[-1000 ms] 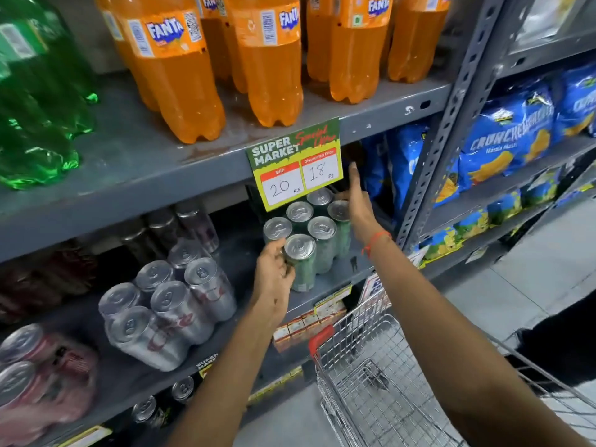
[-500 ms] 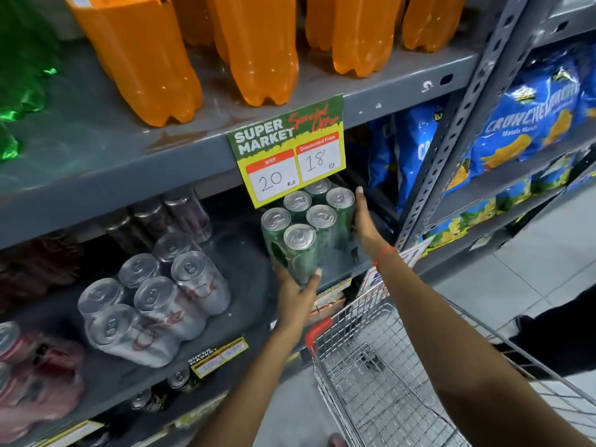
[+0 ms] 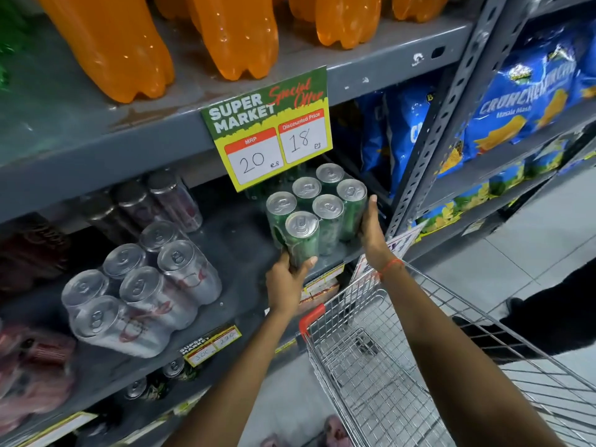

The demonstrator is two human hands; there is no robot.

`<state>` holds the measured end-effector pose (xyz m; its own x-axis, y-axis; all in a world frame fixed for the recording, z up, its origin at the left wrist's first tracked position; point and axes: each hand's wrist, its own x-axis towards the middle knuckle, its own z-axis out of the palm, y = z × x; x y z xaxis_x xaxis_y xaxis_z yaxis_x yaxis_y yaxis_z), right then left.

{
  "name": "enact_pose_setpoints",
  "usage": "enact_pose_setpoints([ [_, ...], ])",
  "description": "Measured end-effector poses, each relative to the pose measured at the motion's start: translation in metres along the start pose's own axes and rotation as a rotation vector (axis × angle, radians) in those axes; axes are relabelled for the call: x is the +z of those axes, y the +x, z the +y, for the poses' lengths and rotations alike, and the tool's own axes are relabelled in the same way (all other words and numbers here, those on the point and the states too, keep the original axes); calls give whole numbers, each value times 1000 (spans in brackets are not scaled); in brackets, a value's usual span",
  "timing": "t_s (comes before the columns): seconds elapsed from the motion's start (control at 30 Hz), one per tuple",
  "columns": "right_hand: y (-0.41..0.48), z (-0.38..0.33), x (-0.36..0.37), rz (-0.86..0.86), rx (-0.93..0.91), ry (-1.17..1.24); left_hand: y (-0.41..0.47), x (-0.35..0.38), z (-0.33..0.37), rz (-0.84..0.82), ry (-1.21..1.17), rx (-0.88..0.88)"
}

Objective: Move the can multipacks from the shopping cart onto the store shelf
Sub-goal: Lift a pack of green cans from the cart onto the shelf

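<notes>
A shrink-wrapped green can multipack [image 3: 317, 211] stands upright at the right end of the grey middle shelf [image 3: 235, 250], under a price sign. My left hand [image 3: 287, 282] grips its near bottom corner from below. Fingers straight, my right hand [image 3: 371, 230] presses flat against the pack's right side. A silver can multipack [image 3: 142, 291] lies tilted on the same shelf to the left. The wire shopping cart [image 3: 371, 356] stands below my arms, and its basket shows no packs.
Orange soda bottles [image 3: 232, 33] fill the shelf above. Red can packs [image 3: 29, 375] sit at the far left, blurred. Blue snack bags [image 3: 516, 101] fill the neighbouring rack beyond the grey upright post [image 3: 429, 150]. A dark-clothed person [image 3: 548, 321] stands by the cart.
My left hand dropped from the pack's left side to its near bottom corner. My right hand slid down along the right side, nearer the shelf edge. The view tilted down.
</notes>
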<state>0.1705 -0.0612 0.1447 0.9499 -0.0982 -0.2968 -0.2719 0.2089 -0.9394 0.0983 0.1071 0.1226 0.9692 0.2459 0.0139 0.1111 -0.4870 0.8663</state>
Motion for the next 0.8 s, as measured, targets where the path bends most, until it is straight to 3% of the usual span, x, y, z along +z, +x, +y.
enact_pose_setpoints([
  [0.2,-13,-2,-15,-10,-16,70,11,0,-4,-92,-45,23],
  [0.8,-20,-8,-8,27,5,105,1,2,2,-71,-63,37],
])
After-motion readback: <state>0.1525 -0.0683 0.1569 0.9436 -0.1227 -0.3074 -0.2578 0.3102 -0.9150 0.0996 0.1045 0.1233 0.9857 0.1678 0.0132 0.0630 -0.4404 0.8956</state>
